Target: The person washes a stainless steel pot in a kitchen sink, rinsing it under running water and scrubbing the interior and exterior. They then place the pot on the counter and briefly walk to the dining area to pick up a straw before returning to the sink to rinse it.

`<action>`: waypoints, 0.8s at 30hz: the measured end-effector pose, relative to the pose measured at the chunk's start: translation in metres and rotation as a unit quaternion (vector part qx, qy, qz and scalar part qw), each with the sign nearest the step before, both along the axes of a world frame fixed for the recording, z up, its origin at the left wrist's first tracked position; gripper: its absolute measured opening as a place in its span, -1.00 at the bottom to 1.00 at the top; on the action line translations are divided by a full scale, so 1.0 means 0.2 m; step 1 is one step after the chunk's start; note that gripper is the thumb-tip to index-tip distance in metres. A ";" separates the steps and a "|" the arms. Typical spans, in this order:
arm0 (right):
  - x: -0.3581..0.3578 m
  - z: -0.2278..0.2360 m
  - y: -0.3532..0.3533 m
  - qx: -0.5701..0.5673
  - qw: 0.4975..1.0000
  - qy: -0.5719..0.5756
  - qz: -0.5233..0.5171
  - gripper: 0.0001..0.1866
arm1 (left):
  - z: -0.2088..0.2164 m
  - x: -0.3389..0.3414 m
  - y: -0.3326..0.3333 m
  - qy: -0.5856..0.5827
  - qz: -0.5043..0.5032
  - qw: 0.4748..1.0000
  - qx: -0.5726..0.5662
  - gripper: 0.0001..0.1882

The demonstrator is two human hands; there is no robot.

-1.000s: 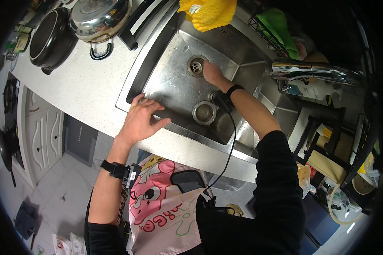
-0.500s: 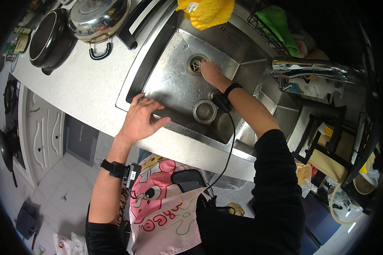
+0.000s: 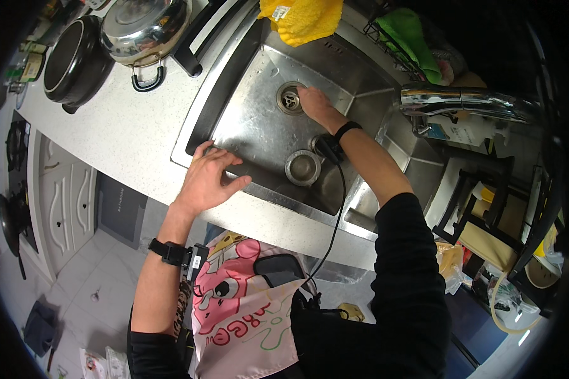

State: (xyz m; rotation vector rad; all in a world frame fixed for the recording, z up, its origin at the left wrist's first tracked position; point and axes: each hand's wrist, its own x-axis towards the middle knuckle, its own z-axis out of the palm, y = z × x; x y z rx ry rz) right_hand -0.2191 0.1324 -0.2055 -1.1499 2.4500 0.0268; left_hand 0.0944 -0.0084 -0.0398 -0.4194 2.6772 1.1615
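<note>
My right hand (image 3: 318, 105) reaches into the stainless steel sink (image 3: 253, 120), its fingers curled at the right rim of the round drain (image 3: 291, 98). Whatever those fingertips pinch, if anything, is hidden. Nearer to me in the basin lies a round metal drain strainer (image 3: 303, 168), next to another round metal piece partly covered by the black device on my right wrist. My left hand (image 3: 210, 177) rests, fingers apart, on the sink's near left edge and holds nothing.
A chrome faucet (image 3: 468, 101) juts in from the right. A yellow cloth (image 3: 303, 19) hangs over the far rim, with a green cloth (image 3: 408, 41) right of it. A lidded steel pot (image 3: 142, 31) and a dark pan (image 3: 76, 60) stand left. A black cable (image 3: 341, 221) trails from my right wrist.
My right hand has shifted very slightly at the drain's rim. My left hand stays on the sink edge, and the view has moved a little.
</note>
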 end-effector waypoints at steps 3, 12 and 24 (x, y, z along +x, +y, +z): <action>-0.02 -0.03 -0.02 0.003 1.000 0.004 0.012 -0.68 | 0.00 0.00 0.00 0.002 -0.001 1.000 -0.001 -0.56; -0.08 -0.10 -0.07 0.044 0.993 0.056 0.094 -0.76 | 0.01 0.01 -0.02 -0.004 0.008 1.000 0.018 -0.56; -0.05 -0.02 0.02 -0.052 0.998 0.025 -0.004 -0.74 | -0.01 0.01 -0.01 -0.019 0.014 0.999 0.022 -0.58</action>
